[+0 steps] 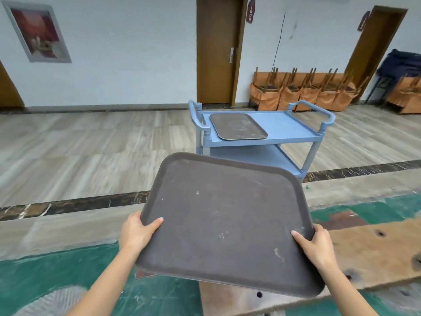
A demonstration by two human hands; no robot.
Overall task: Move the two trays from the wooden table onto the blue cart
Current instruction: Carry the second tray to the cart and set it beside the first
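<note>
I hold a large dark brown tray (225, 222) in the air in front of me, tilted a little. My left hand (136, 231) grips its left edge with the thumb on top. My right hand (316, 245) grips its right edge the same way. Ahead stands the blue cart (289, 126) with two handles and a lower shelf. A second brown tray (238, 126) lies flat on the left half of the cart's top shelf. The near lower part of the cart is hidden behind the tray I hold.
Below the held tray is a worn green and bare-wood surface (373, 252) with holes in it. A dark marble strip (68, 205) crosses the wood-look floor. Stacked orange-covered chairs (303, 92) line the back wall beside a brown door (217, 49).
</note>
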